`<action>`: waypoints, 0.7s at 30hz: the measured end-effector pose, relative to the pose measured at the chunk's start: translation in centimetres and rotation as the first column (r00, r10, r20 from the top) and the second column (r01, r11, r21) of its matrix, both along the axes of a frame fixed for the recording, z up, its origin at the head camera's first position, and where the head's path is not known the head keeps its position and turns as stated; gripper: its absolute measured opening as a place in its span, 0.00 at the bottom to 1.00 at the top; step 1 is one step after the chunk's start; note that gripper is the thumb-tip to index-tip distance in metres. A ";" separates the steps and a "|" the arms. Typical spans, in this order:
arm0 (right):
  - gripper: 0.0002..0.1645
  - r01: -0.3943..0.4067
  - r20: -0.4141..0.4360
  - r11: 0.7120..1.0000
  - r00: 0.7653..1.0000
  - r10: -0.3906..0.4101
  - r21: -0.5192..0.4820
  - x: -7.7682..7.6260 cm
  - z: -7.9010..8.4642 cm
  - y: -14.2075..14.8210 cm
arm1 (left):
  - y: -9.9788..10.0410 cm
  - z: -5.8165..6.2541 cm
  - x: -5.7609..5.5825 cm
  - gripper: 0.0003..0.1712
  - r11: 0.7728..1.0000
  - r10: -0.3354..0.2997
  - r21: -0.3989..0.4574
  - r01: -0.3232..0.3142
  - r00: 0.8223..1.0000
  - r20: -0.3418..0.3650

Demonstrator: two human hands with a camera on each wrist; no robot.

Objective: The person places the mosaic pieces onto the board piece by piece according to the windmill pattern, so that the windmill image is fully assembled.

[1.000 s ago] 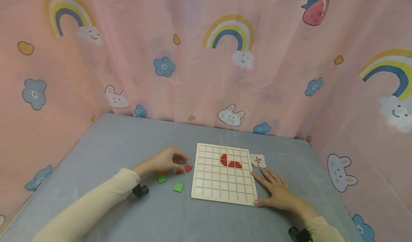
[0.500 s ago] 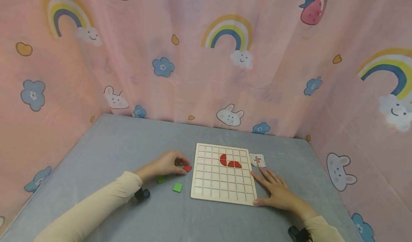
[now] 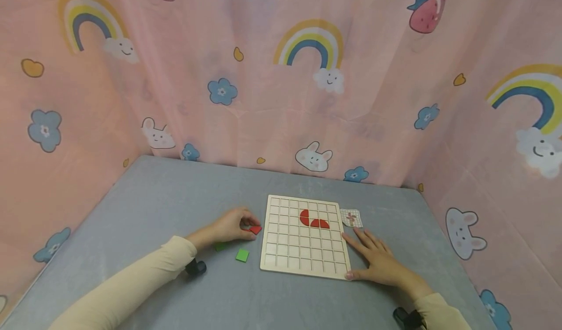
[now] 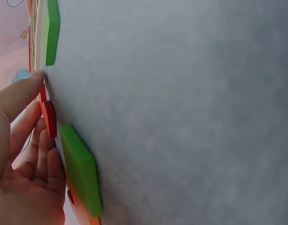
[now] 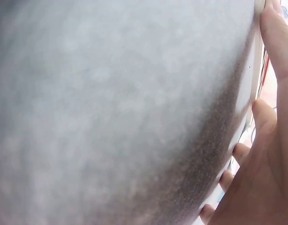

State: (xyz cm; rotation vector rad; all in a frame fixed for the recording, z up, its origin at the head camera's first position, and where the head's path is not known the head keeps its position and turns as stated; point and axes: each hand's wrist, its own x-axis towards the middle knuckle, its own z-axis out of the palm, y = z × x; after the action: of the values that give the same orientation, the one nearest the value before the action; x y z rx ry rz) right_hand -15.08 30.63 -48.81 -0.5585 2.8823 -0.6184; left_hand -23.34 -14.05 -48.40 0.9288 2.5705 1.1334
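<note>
Thumb and forefinger of my left hand [image 3: 231, 225] pinch a small red piece [image 3: 255, 230] on the table, just left of the wooden grid board [image 3: 302, 257]. A second red piece [image 4: 49, 119] lies by the fingers in the left wrist view, hidden by the hand in the head view. Two red rounded pieces [image 3: 319, 224] sit in the board's upper cells. My right hand [image 3: 379, 261] lies spread at the board's right side, thumb at the near corner and forefinger against the edge, fingers fairly straight.
A green square tile [image 3: 242, 255] lies left of the board. Another green tile [image 4: 80, 168] and an orange piece [image 4: 82, 204] are under and beside the left hand. A small gridded picture card [image 3: 352, 218] touches the board's right edge. A patterned pink curtain [image 3: 263, 125] backs the grey table.
My left hand has moved slightly right and down, and its thumb and forefinger have closed around the red piece. The right hand and the board have stayed put.
</note>
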 end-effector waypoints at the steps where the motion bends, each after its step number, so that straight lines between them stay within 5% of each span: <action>1: 0.62 0.002 0.001 1.000 1.000 -0.002 0.003 -0.1 -0.2 0.1 | 0.0 0.0 0.0 0.18 1.000 0.000 0.003 0.000 1.000 0.003; 14: 0.63 0.002 0.020 1.000 1.000 -0.003 0.028 0.1 0.4 -0.1 | 0.5 -0.6 -0.2 0.16 1.000 0.032 0.001 -0.032 0.998 -0.050; 21: 0.60 -0.041 -0.072 0.999 0.997 0.041 0.012 0.1 -0.2 0.2 | 0.5 -0.6 0.0 0.16 1.000 0.029 0.000 -0.029 0.998 -0.050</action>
State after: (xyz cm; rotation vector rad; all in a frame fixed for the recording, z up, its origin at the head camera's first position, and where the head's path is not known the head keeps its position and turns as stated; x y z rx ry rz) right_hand -14.99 30.81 -49.03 -0.6498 2.9312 -0.5884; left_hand -23.37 -13.53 -48.96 0.9336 2.6320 1.1313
